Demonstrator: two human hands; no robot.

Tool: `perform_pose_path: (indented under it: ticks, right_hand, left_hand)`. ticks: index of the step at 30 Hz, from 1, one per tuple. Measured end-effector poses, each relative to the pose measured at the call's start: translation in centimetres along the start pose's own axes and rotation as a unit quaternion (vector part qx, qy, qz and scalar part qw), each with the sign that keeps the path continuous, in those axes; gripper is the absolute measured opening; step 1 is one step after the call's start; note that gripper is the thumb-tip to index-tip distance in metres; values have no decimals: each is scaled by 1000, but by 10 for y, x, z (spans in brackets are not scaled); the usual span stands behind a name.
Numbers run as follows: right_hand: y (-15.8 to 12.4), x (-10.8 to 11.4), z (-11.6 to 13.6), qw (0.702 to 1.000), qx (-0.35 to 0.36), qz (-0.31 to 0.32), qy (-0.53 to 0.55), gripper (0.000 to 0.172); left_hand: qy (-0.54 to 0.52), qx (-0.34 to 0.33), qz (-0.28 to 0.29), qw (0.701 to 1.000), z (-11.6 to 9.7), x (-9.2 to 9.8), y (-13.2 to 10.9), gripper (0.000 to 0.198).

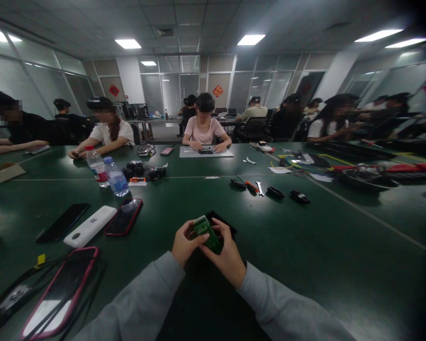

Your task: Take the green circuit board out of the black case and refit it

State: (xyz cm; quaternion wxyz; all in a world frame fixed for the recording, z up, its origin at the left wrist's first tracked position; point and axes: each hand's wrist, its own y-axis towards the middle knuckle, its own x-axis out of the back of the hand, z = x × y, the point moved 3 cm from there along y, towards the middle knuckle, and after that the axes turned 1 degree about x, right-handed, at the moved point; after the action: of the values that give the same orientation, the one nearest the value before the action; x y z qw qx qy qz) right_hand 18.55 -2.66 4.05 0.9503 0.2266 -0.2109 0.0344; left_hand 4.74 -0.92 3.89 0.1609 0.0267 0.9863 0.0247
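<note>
Green circuit board [208, 234] sits pinched by its edges between your left hand [184, 246] and right hand [227, 258], just above the counter [305, 246] near a black case [223, 220], so you seem mid-handling, and any next move needs a steady two-handed grip.

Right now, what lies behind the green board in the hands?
A flat black object on the table; only its far edge shows. The green board, left hand and right hand cover the rest.

Green table [323, 246], glass partitions [170, 85], ceiling lights [250, 40]
</note>
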Motion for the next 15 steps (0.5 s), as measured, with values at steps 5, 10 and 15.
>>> perform_pose_path:
  ticks: [5,10,15]
  right_hand:
    - [-3,-5,-6,1000,13,-5,-19,75]
    - [-4,-4,-5,998,36,-11,-44,69]
    - [-2,2,-7,983,104,-49,-146,64]
  left_hand:
    - [64,-43,-12,997,-8,-7,-7,46]
    - [103,-62,-11,993,-11,-11,-11,45]
    - [129,-88,21,987,-13,-12,-11,48]
